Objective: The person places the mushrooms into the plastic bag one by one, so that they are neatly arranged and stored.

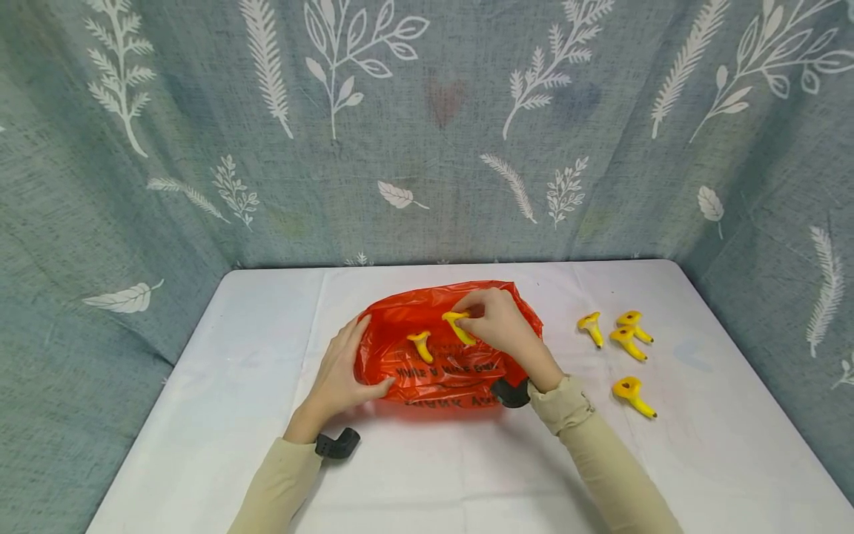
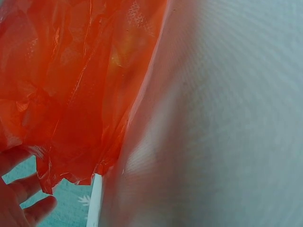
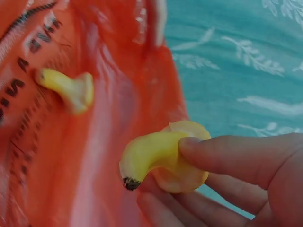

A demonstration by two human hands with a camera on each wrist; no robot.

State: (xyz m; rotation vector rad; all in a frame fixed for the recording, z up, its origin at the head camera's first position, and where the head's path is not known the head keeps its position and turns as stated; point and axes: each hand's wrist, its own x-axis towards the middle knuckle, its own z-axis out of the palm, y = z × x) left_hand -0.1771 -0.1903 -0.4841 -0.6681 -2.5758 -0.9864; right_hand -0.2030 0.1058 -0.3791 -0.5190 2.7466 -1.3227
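A red plastic bag (image 1: 440,378) with dark lettering lies open on the white table. My left hand (image 1: 342,371) holds the bag's left edge, fingers along the outside and thumb at the near rim; in the left wrist view its fingers (image 2: 40,208) show beside the red plastic (image 2: 71,94). Over the bag's opening my right hand (image 1: 497,320) pinches a yellow mushroom-shaped piece (image 1: 459,328), whose dark stem tip shows in the right wrist view, where thumb and fingers grip the piece (image 3: 151,153). Another yellow piece (image 1: 421,345) lies inside the bag.
Several more yellow pieces lie on the table right of the bag: one (image 1: 591,328) nearest the bag, two touching (image 1: 629,343), and one (image 1: 634,396) closer to the front. A grey-green curtain (image 1: 427,185) with white leaf prints hangs behind the table (image 1: 220,415) and at its sides.
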